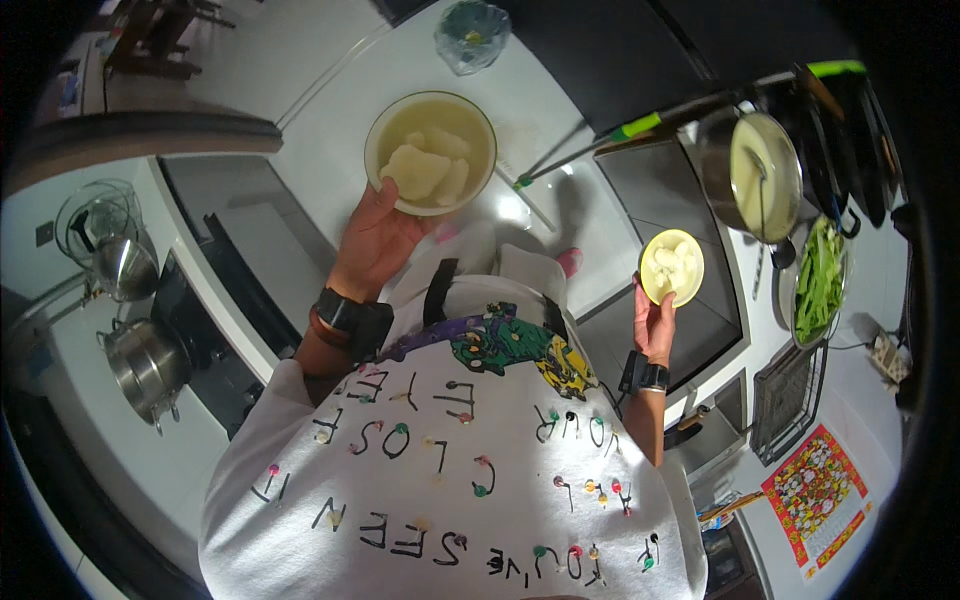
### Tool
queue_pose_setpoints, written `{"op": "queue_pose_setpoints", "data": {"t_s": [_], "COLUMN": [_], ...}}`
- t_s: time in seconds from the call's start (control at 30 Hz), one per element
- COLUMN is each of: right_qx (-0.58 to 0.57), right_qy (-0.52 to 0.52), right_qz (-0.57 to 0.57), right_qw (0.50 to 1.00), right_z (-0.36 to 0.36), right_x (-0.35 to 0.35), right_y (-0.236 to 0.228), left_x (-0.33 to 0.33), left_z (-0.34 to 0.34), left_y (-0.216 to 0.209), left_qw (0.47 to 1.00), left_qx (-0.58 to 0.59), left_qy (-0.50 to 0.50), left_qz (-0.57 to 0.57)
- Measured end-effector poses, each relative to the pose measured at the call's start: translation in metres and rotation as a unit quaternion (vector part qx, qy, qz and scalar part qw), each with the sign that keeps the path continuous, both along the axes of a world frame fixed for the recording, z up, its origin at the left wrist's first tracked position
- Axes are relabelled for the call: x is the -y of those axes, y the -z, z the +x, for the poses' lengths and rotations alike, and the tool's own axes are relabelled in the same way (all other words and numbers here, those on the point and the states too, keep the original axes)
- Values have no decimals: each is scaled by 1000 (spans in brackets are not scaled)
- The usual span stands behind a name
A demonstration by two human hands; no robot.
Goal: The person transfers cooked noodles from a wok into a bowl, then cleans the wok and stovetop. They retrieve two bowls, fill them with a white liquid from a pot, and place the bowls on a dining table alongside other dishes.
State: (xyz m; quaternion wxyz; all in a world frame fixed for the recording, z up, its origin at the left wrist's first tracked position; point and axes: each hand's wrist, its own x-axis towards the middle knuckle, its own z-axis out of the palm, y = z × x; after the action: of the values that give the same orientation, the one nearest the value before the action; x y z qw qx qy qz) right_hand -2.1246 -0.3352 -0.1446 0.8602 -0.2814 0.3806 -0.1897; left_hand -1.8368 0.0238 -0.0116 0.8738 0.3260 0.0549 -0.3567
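My left hand [378, 235] is closed on the near rim of a large round bowl [492, 140], the thumb lying over its edge. Cloudy liquid fills the bowl, with several pale, thick chunks [418, 172] sitting in it. Off to the right, my right hand [655, 325] grips a small yellow bowl [699, 282] from below and the near side. White, peeled-looking pieces [672, 262] lie inside; their kind is unclear. Both bowls are held up above the floor, well apart from each other.
On the right counter stand a metal pot [720, 170] of pale liquid with a ladle, and a bowl of green leafy vegetables [820, 285]. A stove [210, 350] and steamer pot [145, 360] are left. A bagged bin [472, 38] and green-handled pole [635, 127] stand ahead.
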Motion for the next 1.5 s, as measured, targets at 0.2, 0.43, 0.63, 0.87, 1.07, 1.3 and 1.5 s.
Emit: {"op": "queue_pose_setpoints", "data": {"t_s": [0.2, 0.43, 0.63, 0.87, 1.07, 1.3, 1.5], "right_qx": [21, 48, 20, 69, -7, 70, 87], "right_qy": [-113, -291, -379, -502, -551, -568, -502], "right_qz": [53, 42, 36, 10, 30, 33, 92], "right_qw": [992, 955, 924, 862, 834, 819, 856], "right_z": [132, 310, 468, 666, 834, 999, 1134], "right_x": [-87, -162, -225, -304, -370, -443, -478], "right_y": [-5, -12, -13, -18, -33, -20, -12], "left_x": [-122, -206, -245, -291, -331, -400, -437], "left_z": [42, 94, 176, 319, 449, 596, 759], "left_y": [-2, 2, 16, 8, -10, 17, 29], "left_qw": [994, 978, 963, 944, 916, 915, 930], "left_qx": [-17, -53, -49, -53, -81, -53, -25], "left_qy": [-90, -194, -261, -325, -394, -399, -367], "left_qz": [65, 54, 38, 24, 7, 15, 6]}}
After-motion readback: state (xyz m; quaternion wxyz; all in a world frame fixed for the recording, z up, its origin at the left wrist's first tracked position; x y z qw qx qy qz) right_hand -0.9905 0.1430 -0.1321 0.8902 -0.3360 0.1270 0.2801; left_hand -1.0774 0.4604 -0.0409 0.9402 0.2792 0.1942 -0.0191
